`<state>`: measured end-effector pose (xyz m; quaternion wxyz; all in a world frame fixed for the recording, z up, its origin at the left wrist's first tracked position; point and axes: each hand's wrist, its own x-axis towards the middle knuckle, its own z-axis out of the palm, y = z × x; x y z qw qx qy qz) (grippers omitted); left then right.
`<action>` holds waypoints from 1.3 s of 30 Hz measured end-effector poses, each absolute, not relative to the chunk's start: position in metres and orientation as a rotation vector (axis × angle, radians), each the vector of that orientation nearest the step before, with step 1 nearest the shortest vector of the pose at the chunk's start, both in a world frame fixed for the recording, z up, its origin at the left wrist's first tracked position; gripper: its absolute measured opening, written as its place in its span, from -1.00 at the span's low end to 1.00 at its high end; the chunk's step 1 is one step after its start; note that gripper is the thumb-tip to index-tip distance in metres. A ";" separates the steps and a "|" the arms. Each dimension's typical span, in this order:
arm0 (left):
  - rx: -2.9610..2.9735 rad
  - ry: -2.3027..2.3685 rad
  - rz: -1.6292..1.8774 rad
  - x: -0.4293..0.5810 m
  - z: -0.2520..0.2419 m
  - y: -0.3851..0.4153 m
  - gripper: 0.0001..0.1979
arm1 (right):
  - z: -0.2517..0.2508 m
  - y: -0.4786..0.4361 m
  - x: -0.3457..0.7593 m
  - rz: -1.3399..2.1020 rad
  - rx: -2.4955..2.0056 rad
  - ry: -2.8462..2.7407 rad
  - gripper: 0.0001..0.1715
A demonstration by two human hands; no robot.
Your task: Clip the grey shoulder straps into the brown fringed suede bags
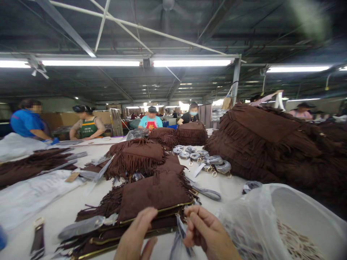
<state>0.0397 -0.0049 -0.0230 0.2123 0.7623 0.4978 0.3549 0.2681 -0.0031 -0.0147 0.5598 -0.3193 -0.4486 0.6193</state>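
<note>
So that reach is presumably eased, a dark-brown fringed fabric bag [154, 195] is stacked toward the near edge of the bench [234, 182]. The left hand [137, 234] is spread; the right hand [208, 231] is pinched, contents unclear.

Brown fringed rectangular fabric bags [154, 195] lie on the flat white table [234, 187], left of a translucent plastic sack [252, 213]; behind it, a brown fringed heap [257, 130], with grey coiled straps [216, 159] at its left.
</note>
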 end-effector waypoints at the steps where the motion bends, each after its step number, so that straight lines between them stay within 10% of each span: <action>1: 2.253 1.544 1.007 0.034 -0.018 0.008 -0.56 | -0.009 0.003 0.274 1.451 -0.765 -1.078 -0.42; 6: 2.393 1.928 0.589 0.022 0.006 0.055 -0.82 | -0.005 0.023 0.284 1.299 -0.885 -1.557 -0.65; 14: 2.196 1.786 0.872 0.003 0.035 0.081 -0.77 | 0.005 0.046 0.252 0.606 -0.780 -2.174 -0.76; 39: 1.160 1.337 1.293 -0.030 -0.030 0.114 -0.60 | -0.007 0.092 0.150 0.549 -0.642 -2.165 -0.76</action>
